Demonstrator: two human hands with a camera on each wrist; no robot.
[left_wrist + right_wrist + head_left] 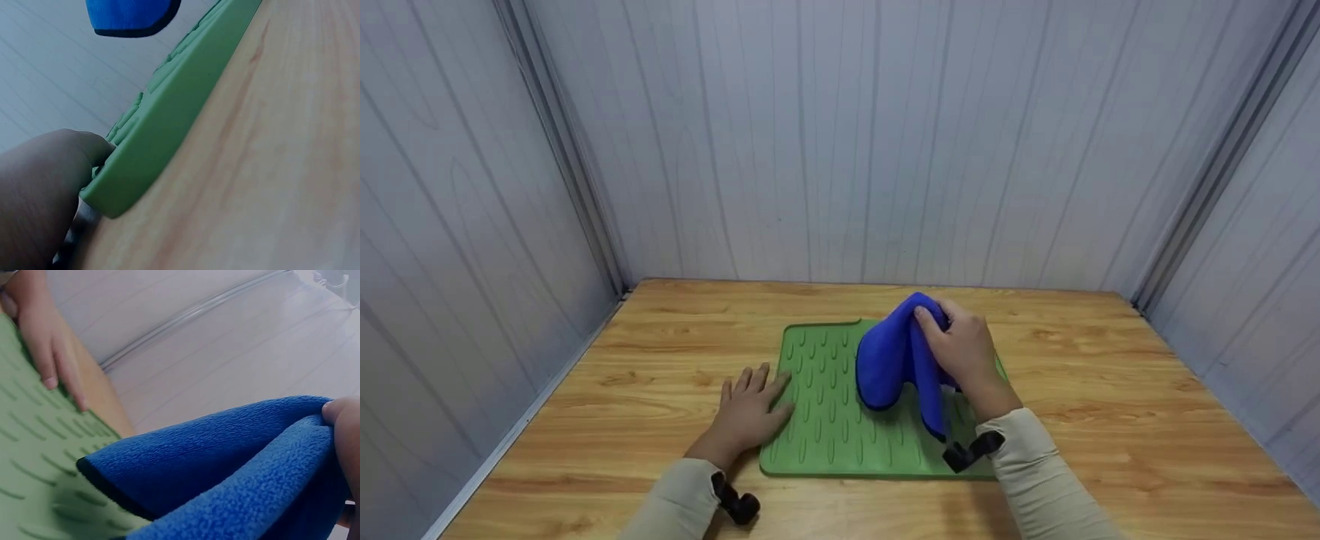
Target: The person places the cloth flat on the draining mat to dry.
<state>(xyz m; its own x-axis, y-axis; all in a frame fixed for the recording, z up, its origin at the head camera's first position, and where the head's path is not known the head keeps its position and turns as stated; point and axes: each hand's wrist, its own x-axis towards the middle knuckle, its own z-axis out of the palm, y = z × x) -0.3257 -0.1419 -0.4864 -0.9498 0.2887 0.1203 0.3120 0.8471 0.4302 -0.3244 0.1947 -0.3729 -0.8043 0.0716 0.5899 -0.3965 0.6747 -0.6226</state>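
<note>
A green ridged mat [821,420] lies flat on the wooden table. My right hand [966,352] pinches a blue cloth [883,364] between thumb and fingers and holds it above the right part of the mat. The cloth hangs in folds, with a dark edging that shows in the right wrist view on the blue cloth [214,455]. At the mat's left edge my left hand [750,412] rests with fingers spread, the thumb and a fingertip touching the mat. In the left wrist view the thumb [62,157] lies over the rim of the mat [163,135].
The wooden table [660,352] extends around the mat on all sides. A pale panelled wall [840,150] stands behind it, with further panels at left and right. Each sleeve cuff carries a small black device, such as the wrist device [739,506] at the left.
</note>
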